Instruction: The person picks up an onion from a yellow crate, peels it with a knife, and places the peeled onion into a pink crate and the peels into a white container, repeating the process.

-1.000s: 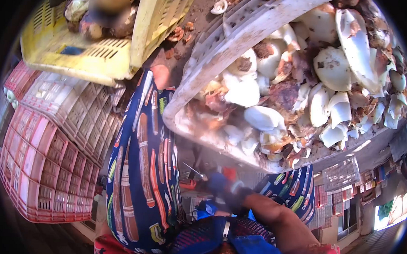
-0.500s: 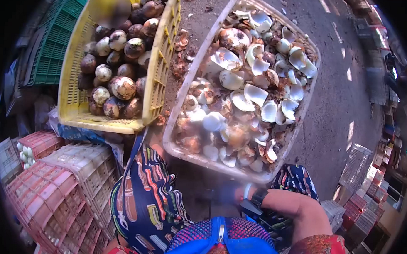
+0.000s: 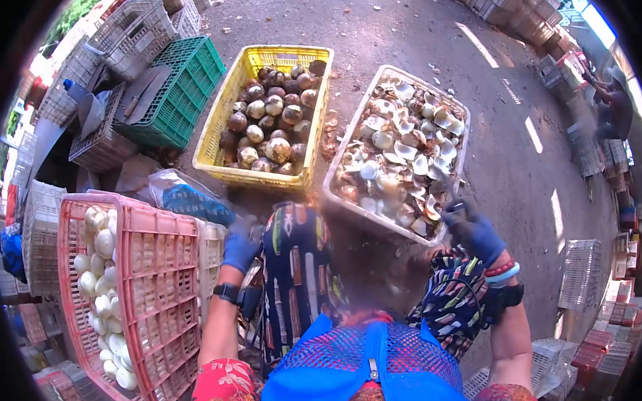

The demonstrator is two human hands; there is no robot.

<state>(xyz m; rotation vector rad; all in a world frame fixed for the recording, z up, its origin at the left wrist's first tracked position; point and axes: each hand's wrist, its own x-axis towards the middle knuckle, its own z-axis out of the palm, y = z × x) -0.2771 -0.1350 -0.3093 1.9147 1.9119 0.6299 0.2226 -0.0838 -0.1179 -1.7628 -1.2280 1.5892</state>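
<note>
My left hand (image 3: 241,246), in a blue glove, is low beside my knee, nearest the pink crate (image 3: 162,265); its fingers are blurred. My right hand (image 3: 475,234), also gloved in blue with dark fingers, is curled close to the near right corner of the white tub (image 3: 330,179). Whatever it may hold is hidden. Broken, curved white pieces (image 3: 403,151) and brown scraps fill the tub. Left of it, a yellow crate (image 3: 207,140) holds many round brown-and-white things (image 3: 279,150) that look like coconuts. White curved pieces (image 3: 105,245) fill the pink crate.
A green crate (image 3: 186,87) stands at the left, with a large flat blade (image 3: 141,92) near it. A plastic bag (image 3: 192,198) lies before the yellow crate. Stacked crates (image 3: 583,273) line the right side, where another person (image 3: 615,102) is.
The view has tilted up and pulled back. My left hand has come into view by the pink crate. My right hand has moved from my lap out to the tub's corner.
</note>
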